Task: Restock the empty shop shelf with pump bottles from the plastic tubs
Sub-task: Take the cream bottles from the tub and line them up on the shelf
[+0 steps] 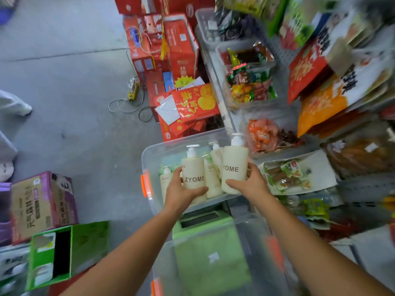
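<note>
My left hand (180, 190) grips a cream pump bottle (193, 169) marked ZYOME, held upright over a clear plastic tub (147, 159) with an orange latch. My right hand (249, 183) grips a second cream pump bottle (235, 165) of the same kind, a little higher and to the right. Inside the tub lie more cream bottles (211, 180). A second clear tub (162, 263) stands nearer to me, under my forearms, with green material showing through it.
Shelving with snack packets (250, 86) runs along the right. Red cartons (171, 45) are stacked on the floor beyond the tub. A cardboard box (42, 206) and a green box (70, 253) sit at the left. Cables (128, 105) lie on the grey floor.
</note>
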